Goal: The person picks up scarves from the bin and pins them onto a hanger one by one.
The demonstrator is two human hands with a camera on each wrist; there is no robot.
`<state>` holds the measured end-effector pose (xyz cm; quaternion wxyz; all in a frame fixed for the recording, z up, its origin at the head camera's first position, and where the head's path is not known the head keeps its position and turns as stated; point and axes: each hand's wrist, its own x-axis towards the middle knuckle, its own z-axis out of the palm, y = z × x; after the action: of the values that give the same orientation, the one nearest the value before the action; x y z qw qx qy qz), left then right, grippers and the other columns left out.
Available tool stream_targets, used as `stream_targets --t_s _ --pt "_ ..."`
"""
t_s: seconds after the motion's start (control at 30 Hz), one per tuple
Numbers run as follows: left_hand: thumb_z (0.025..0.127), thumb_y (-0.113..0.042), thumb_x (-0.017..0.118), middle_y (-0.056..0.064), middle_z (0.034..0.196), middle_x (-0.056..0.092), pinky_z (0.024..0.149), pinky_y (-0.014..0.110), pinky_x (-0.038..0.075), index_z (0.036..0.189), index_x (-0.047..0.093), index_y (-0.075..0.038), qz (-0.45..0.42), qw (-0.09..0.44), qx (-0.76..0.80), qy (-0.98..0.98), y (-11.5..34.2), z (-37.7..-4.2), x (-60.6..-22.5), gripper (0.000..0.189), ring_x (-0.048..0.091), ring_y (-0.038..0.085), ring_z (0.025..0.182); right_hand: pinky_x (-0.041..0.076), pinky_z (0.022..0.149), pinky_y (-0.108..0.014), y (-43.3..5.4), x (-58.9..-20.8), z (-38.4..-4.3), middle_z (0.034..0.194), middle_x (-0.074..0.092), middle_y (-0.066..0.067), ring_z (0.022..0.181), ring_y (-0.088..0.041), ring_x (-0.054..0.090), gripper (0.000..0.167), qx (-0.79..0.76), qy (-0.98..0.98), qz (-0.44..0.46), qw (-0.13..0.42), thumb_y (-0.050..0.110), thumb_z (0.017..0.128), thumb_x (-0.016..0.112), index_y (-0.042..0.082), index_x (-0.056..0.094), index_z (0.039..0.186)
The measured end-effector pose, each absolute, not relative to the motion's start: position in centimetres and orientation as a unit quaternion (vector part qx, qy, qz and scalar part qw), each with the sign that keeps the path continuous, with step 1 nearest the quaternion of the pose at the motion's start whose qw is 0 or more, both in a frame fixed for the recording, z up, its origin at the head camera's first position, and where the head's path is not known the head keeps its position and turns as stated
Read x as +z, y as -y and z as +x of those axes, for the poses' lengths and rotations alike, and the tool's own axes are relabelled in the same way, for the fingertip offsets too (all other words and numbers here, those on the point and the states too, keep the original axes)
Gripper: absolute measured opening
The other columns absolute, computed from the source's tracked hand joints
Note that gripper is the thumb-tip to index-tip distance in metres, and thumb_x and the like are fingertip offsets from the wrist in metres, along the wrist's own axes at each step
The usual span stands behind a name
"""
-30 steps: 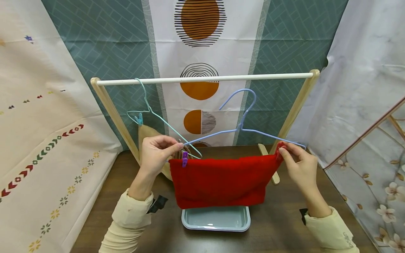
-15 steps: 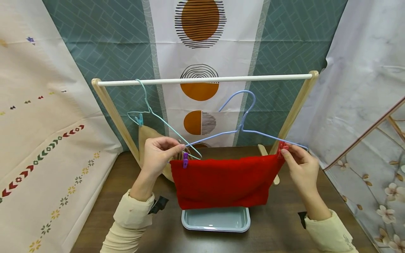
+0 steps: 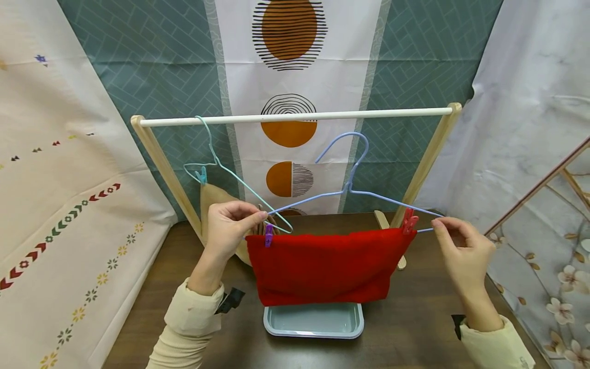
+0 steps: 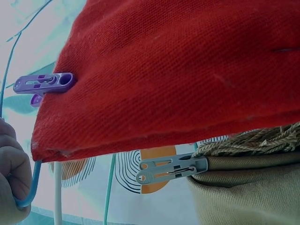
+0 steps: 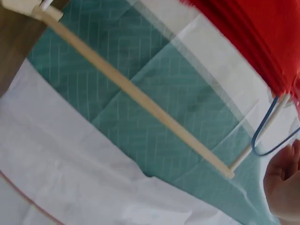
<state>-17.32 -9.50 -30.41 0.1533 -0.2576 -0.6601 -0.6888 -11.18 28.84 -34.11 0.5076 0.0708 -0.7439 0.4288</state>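
Observation:
A folded red knit cloth (image 3: 322, 266) hangs over the lower bar of a blue wire clothes hanger (image 3: 318, 196). A purple clothespin (image 3: 269, 236) clips its left top edge, and a red clothespin (image 3: 408, 223) its right corner. My left hand (image 3: 230, 225) pinches the hanger's left end; in the left wrist view the bent wire end shows between its fingers. My right hand (image 3: 465, 251) has thumb and forefinger together at the hanger's right end, clear of the red clothespin. In the right wrist view it sits at the edge, beside the wire loop (image 5: 258, 149).
Ahead stands a wooden rack with a white rail (image 3: 295, 118). On its left, a mint hanger (image 3: 216, 156) bears a tan cloth (image 3: 213, 197), held by a blue clothespin (image 3: 201, 175) and a grey clothespin (image 4: 173, 168). A grey-blue tray (image 3: 313, 333) rests below on the brown table.
My right hand has let go of the red clothespin, now clipped on the cloth corner, and moved right to the hanger's end. My left hand stays on the left end.

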Motion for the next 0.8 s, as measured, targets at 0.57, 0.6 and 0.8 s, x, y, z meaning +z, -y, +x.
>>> stream_targets --t_s 0.57,0.6,0.8 --pt "0.075 0.008 0.068 0.001 0.064 0.065 0.044 0.026 0.047 0.072 0.066 0.009 -0.258 0.143 -0.696 0.655 9.8 -17.2 -30.5 0.003 0.052 0.018 0.047 0.039 0.075 -0.009 -30.9 -33.4 -13.7 0.091 0.066 -0.016 0.091 0.007 0.052 0.022 0.319 0.808 0.231 0.438 0.011 0.085 0.064 -0.003 0.067 0.101" --pt "0.075 0.01 0.068 0.001 0.065 0.065 0.045 0.026 0.047 0.073 0.066 0.008 -0.256 0.143 -0.695 0.657 9.8 -17.2 -30.5 0.003 0.052 0.02 0.047 0.038 0.07 -0.009 -30.9 -33.4 -13.8 0.089 0.066 -0.015 0.086 0.007 0.052 0.021 0.319 0.809 0.232 0.436 0.011 0.085 0.064 -0.003 0.068 0.1" --pt "0.075 0.011 0.067 0.0 0.065 0.066 0.046 0.026 0.048 0.072 0.067 0.007 -0.26 0.139 -0.692 0.659 10.0 -17.3 -30.4 0.005 0.054 0.018 0.047 0.035 0.052 -0.01 -31.2 -33.5 -13.9 0.078 0.066 -0.003 0.059 0.003 0.045 0.018 0.352 0.803 0.246 0.413 0.013 0.085 0.064 -0.005 0.069 0.087"
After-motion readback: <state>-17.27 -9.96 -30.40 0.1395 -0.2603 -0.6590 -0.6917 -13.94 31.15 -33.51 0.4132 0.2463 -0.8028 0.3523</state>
